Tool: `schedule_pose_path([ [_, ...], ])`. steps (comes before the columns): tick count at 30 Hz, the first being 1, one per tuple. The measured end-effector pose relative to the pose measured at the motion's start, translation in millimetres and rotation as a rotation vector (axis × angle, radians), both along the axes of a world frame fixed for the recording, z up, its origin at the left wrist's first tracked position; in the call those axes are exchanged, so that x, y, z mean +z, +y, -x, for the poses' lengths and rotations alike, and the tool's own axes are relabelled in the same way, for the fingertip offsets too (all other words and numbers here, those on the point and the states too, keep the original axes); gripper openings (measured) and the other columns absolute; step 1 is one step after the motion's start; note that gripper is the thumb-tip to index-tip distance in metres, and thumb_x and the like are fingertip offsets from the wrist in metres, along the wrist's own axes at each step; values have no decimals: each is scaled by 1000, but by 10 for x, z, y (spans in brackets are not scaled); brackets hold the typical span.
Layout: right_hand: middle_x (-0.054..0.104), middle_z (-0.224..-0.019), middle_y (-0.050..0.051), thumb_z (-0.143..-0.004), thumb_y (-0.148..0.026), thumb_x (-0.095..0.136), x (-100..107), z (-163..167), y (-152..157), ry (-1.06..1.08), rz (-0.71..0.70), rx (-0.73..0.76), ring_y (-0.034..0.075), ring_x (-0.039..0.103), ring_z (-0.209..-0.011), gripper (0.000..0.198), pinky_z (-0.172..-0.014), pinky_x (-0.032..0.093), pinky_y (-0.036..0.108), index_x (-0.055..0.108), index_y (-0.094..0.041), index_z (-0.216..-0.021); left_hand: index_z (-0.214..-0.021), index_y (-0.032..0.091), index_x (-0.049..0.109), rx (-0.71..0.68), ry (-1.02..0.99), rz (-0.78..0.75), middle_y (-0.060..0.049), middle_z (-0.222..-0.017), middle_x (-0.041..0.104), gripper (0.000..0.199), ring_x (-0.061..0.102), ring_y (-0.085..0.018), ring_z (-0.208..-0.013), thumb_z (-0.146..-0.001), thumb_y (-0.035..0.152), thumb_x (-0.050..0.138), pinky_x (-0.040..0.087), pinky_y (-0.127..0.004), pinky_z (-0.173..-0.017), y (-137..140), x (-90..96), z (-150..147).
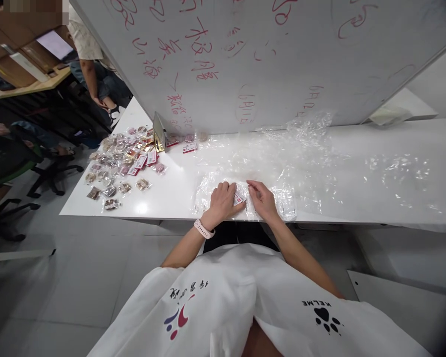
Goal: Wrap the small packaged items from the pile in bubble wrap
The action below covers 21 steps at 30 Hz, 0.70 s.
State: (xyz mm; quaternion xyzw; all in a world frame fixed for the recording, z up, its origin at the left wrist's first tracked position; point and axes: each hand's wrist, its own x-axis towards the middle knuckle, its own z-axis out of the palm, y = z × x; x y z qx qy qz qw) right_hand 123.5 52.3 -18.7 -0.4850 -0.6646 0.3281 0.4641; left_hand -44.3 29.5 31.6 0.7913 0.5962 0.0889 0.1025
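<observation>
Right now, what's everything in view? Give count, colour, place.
Table: one, white, centre.
Whiteboard: one, white, red-lettered, back.
Wrapped packets: many, brown and pink, table's left.
Upright object: one, grey, beside packets.
Plastic sheeting: uncountable, clear, centre to right.
Printed card: one, white-red, near edge.
Chairs: count unclear, black-green, left.
Desk: one, tan, upper left.
Boxes: several, brown, upper left.
Other people: two, partly visible, left.
Shirt: one, white, bottom.
Wristband: one, pink, left wrist.
Left hand: one, bare, on card.
Right hand: one, bare, over plastic.
</observation>
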Motion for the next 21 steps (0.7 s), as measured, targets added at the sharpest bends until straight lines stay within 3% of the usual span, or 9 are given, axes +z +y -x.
schedule_pose_path([
  [3, 68, -119, 9, -98, -39, 48, 57, -15, -34, 0, -19, -14, 20, 66, -104, 33, -93, 54, 39, 64, -22, -122, -148, 19, 29, -63, -144, 21, -20, -147, 41, 81, 44, -37, -132, -85, 54, 65, 43, -51, -102, -72, 43, 214],
  [5, 67, -120, 9, -98, -36, 49, 156, -79, -135, -17, -58, -60, 20, 66, -104, 33, -91, 54, 37, 63, -22, -124, -154, 24, 20, -136, -202, 41, -18, -158, 28, 89, 32, -36, -144, -84, 52, 68, 37, -52, -111, -177, 66, 430],
  [9, 71, -104, 7, -96, -30, 53, 345, -392, -533, -135, -211, -281, 18, 66, -91, 23, -84, 52, 33, 69, -20, -109, -154, 31, 23, -128, -189, 12, -12, -161, 27, 88, 22, -35, -150, -82, 39, 73, 27, -55, -119, -525, -8, 900],
  [13, 67, -76, 3, -92, -35, 59, 284, -751, -988, -212, -80, -580, 13, 57, -62, 22, -64, 47, 27, 70, -17, -88, -146, 30, 41, 133, -247, -59, -11, -155, 37, 60, 29, -34, -147, -90, 24, 61, 32, -56, -115, -867, -137, 1187],
  [16, 63, -68, 1, -92, -39, 59, 218, -827, -1178, -243, -9, -664, 12, 53, -57, 26, -59, 43, 27, 68, -17, -81, -145, 29, 43, 362, -468, -38, -13, -149, 45, 58, 40, -31, -139, -90, 28, 60, 39, -53, -110, -973, -139, 1163],
  [18, 62, -69, 1, -92, -38, 59, 256, -735, -1173, -264, -70, -610, 13, 52, -58, 25, -61, 43, 28, 67, -18, -81, -146, 28, 40, 506, -673, 22, -14, -144, 50, 61, 49, -28, -131, -89, 33, 62, 45, -48, -106, -945, -89, 1063],
  [21, 66, -78, 4, -96, -36, 53, 383, -413, -974, -271, -161, -344, 17, 59, -70, 22, -69, 47, 31, 66, -22, -84, -149, 24, 36, 677, -902, 91, -14, -131, 58, 67, 63, -22, -109, -89, 41, 62, 53, -38, -91, -797, 12, 905],
])
